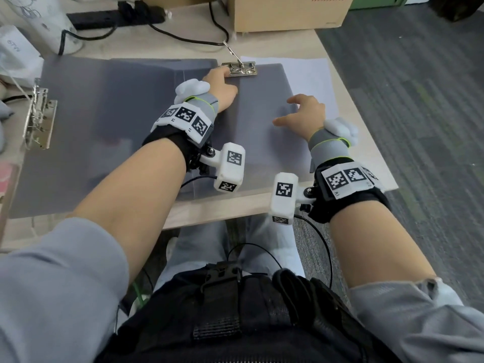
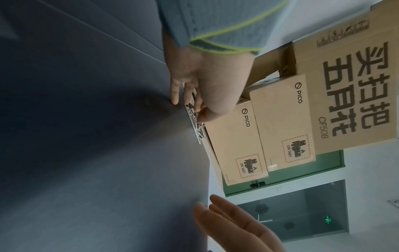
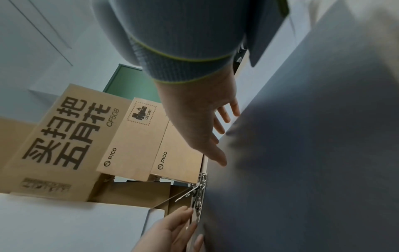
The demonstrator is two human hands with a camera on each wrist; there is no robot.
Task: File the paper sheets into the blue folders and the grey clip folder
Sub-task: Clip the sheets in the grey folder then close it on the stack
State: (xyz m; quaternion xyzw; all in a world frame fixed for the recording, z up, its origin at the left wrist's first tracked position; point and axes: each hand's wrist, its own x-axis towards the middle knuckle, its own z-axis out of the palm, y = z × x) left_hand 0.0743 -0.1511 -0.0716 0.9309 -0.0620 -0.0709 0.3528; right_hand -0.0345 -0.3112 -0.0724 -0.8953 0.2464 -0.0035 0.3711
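Note:
The grey clip folder (image 1: 117,113) lies open and flat across the table. At the top edge of its right panel sits a metal clip (image 1: 242,69) with its lever (image 1: 231,51) raised. My left hand (image 1: 222,85) reaches to this clip (image 2: 197,127), and its straight fingertips (image 2: 195,104) rest on the left end of the clip. My right hand (image 1: 293,111) is spread open over the right panel, fingertips (image 3: 224,133) at the grey surface (image 3: 313,153). A white paper sheet (image 1: 309,79) lies under the folder's right side, showing along its right and far edges. No blue folder is in view.
A second metal clip (image 1: 39,119) sits at the folder's left edge. Cardboard boxes (image 1: 288,11), a black power strip (image 1: 115,14) and cables lie behind the folder. A white container (image 1: 39,22) stands at the back left. The table's right edge (image 1: 372,153) borders grey carpet.

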